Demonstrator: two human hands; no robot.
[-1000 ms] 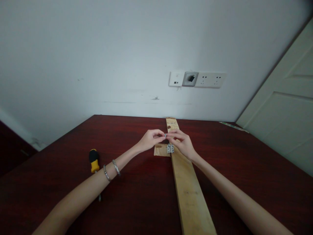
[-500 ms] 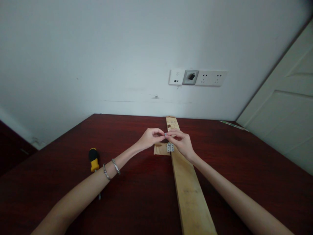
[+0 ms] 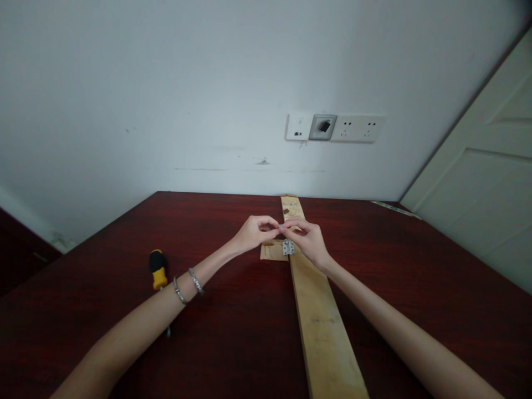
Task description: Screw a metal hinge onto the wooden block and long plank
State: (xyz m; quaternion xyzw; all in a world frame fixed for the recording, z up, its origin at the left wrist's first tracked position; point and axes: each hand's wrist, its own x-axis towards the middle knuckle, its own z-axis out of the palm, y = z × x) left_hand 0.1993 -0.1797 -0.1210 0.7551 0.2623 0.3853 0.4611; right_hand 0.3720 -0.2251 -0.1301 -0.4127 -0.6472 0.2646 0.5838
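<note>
My left hand (image 3: 253, 234) and my right hand (image 3: 306, 237) meet fingertip to fingertip above a long pale wooden plank (image 3: 322, 321). Both are pinched on a tiny silvery metal piece (image 3: 281, 226) held between them. Just below the fingers, a small silver hinge (image 3: 286, 247) lies across the joint between the plank and a short wooden block (image 3: 271, 252) to its left. Two bracelets (image 3: 187, 285) circle my left wrist.
A yellow and black screwdriver (image 3: 158, 270) lies on the dark red table (image 3: 224, 321) left of my left forearm. The plank runs from the near edge to the white wall, where sockets (image 3: 334, 128) sit. A pale door (image 3: 486, 194) stands at the right.
Both hands stay pinched together over the hinge. The view has shifted slightly, nothing else has moved.
</note>
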